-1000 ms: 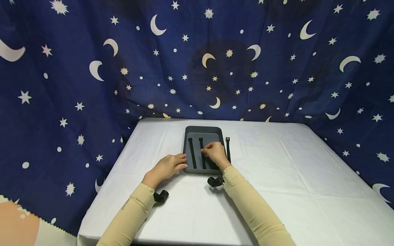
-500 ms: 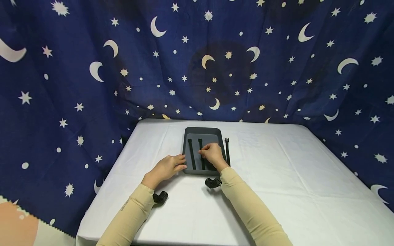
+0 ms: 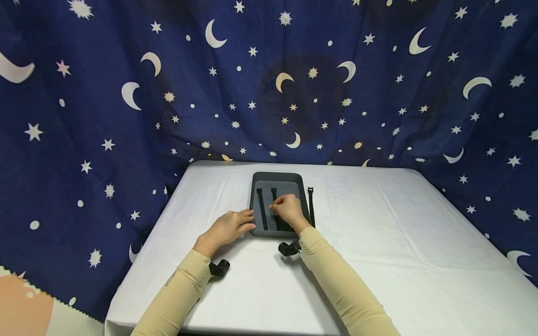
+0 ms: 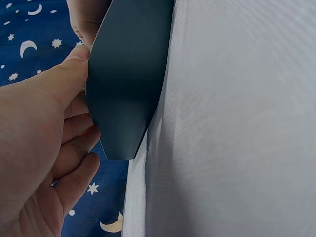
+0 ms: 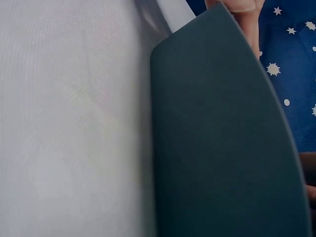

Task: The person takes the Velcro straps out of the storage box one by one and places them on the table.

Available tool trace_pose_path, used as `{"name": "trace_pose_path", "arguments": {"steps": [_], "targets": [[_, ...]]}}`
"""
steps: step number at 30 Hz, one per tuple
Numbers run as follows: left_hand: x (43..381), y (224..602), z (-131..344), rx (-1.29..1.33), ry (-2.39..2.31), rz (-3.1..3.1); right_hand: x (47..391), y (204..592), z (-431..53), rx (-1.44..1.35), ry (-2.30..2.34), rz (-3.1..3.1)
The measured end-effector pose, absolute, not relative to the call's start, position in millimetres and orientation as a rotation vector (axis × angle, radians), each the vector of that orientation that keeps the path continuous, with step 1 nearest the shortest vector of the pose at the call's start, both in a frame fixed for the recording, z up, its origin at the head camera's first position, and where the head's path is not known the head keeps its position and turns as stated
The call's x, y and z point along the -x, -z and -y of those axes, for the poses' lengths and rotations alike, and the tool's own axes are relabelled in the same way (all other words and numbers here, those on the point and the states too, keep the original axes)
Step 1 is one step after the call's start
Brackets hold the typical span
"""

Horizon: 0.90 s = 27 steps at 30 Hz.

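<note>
In the head view a dark grey tray (image 3: 277,177) lies on the table. Two black strap-like cable ties with slotted heads lie lengthwise in it, a left cable tie (image 3: 262,210) and a middle cable tie (image 3: 274,192). My left hand (image 3: 229,227) rests its fingers and thumb against the tray's left rim. In the left wrist view, the thumb (image 4: 74,66) touches that rim. My right hand (image 3: 290,209) is over the tray, thumb and fingertips drawn together at the middle cable tie, partly covering it. I cannot tell whether it pinches the tie.
Another black cable tie (image 3: 311,205) lies on the white tablecloth (image 3: 378,233), just right of the tray. A dark blue curtain (image 3: 235,84) with moons and stars hangs behind the table. Black wrist cameras sit under both sleeves.
My right hand has shifted slightly left, its fingertips now a little past the middle cable tie's left edge. The left hand, the tray and the ties have stayed in place.
</note>
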State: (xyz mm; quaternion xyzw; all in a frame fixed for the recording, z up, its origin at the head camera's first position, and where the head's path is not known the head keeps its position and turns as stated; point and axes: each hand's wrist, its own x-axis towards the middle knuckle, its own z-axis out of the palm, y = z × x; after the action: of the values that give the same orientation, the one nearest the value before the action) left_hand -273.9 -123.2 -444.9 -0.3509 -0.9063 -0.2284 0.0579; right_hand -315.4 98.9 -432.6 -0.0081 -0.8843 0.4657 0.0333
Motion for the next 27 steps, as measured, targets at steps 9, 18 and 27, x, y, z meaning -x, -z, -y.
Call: {"name": "trace_pose_path", "arguments": {"steps": [9,18,27], "targets": [[273.9,444.4,123.3,1.054,0.696,2.76,315.5,431.5,-94.4,0.007,-1.435,2.73],[274.6,444.6,123.9,1.057,0.692,2.755,314.4,436.5,-92.3,-0.01,-1.327,2.772],[274.5,444.4,123.8,1.061,0.692,2.754,313.3,439.1,-88.6,-0.044,-1.254,2.777]]}}
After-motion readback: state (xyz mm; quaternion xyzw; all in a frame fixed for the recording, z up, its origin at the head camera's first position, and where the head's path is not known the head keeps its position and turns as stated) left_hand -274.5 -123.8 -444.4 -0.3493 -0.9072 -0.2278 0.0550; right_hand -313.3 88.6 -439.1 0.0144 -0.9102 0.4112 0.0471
